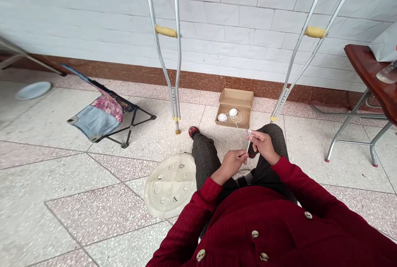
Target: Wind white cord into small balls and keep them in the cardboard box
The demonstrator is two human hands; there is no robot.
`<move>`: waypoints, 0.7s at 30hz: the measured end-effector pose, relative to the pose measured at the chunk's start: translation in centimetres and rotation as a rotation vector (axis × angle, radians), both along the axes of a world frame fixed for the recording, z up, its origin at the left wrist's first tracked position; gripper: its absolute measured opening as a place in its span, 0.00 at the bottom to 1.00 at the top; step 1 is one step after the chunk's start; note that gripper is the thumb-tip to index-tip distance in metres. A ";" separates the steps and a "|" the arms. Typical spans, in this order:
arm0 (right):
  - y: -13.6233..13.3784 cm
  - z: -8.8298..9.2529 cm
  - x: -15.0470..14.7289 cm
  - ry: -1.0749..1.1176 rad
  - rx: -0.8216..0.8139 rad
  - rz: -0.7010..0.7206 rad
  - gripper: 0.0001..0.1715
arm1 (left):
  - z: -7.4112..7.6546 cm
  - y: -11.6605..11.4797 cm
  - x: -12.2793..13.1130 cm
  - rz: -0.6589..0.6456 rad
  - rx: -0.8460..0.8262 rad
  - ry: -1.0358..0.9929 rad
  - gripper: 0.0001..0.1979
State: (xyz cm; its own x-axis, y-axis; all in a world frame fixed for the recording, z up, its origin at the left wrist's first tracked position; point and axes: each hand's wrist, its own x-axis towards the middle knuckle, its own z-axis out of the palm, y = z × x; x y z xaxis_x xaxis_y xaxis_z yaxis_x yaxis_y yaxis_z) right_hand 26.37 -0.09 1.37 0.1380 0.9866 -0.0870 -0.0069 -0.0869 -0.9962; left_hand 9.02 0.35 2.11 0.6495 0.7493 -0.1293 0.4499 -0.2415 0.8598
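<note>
My left hand (231,163) is closed, thumb and fingers pinched on a thin stick-like tool (248,147) that looks like a crochet hook or needle. It points up toward my right hand (263,145). My right hand is also closed, its fingertips holding a small bit of white yarn (249,133) at the tool's upper end. Both hands are above my lap, between my knees. Beyond them on the floor, an open cardboard box (237,98) holds two white yarn balls (233,112) with loose strands. Whether a strand runs from the box to my hands is hard to see.
Two crutches (175,105) lean on the tiled wall. A folding stool (99,114) and a pale round mat with holes (155,200) are to the left. A white round lid or plate (33,90) is farther left; a brown-topped table (369,72) stands right.
</note>
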 end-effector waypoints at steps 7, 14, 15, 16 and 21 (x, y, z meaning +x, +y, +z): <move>-1.1 -2.0 0.7 -0.343 0.063 0.114 0.22 | 2.3 2.0 -0.8 -0.040 0.460 0.154 0.13; -2.7 0.1 0.2 -0.021 -0.063 0.390 0.21 | 2.8 5.2 -0.6 -0.008 0.519 0.131 0.14; -3.0 0.6 0.3 0.070 -0.101 0.421 0.21 | 2.7 5.2 -0.5 -0.016 0.476 0.113 0.14; -3.2 1.0 0.4 0.157 -0.132 0.436 0.22 | 2.5 5.2 -0.3 -0.019 0.422 0.089 0.15; -3.3 2.5 0.5 0.434 -0.186 0.390 0.23 | 0.1 3.0 0.5 0.046 0.078 -0.054 0.19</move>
State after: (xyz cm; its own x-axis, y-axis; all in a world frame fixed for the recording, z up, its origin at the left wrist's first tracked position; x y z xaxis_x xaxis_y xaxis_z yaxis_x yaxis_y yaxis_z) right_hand 26.89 -3.35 3.88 -0.3167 0.9203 -0.2297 -0.3415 -0.3366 -0.8775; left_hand 9.54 3.34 2.16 0.6186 0.7849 -0.0350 0.4152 -0.2887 0.8627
